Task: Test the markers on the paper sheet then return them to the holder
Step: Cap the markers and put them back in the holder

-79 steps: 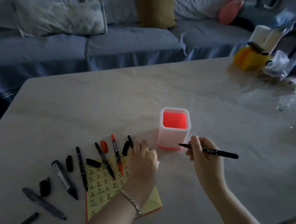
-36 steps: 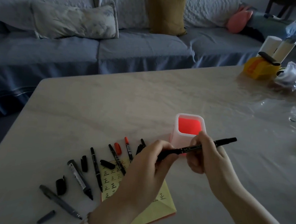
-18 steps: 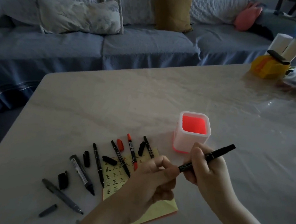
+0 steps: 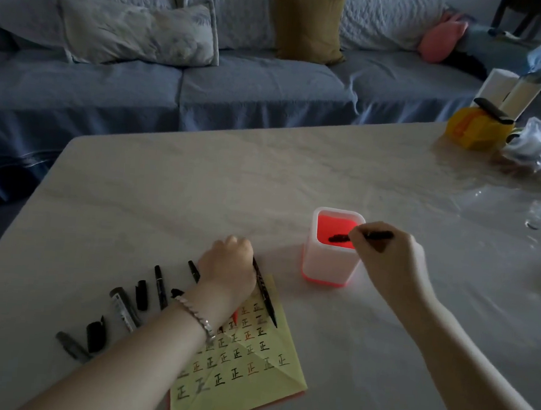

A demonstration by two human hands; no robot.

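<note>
Both forearms are showing bare, sleeveless; a thin silvery beaded bracelet [image 4: 195, 314] is circling the left wrist, lower centre-left of the frame.

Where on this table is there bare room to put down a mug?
Bare: the wide stretch of table behind the holder, and the near right corner past the right hand. Crowded: markers around the yellow sheet, clutter by the yellow box.

dim room; pale table [image 4: 264, 178]; blue-grey sofa [image 4: 239, 84] behind, cushions [image 4: 307, 21].
</note>
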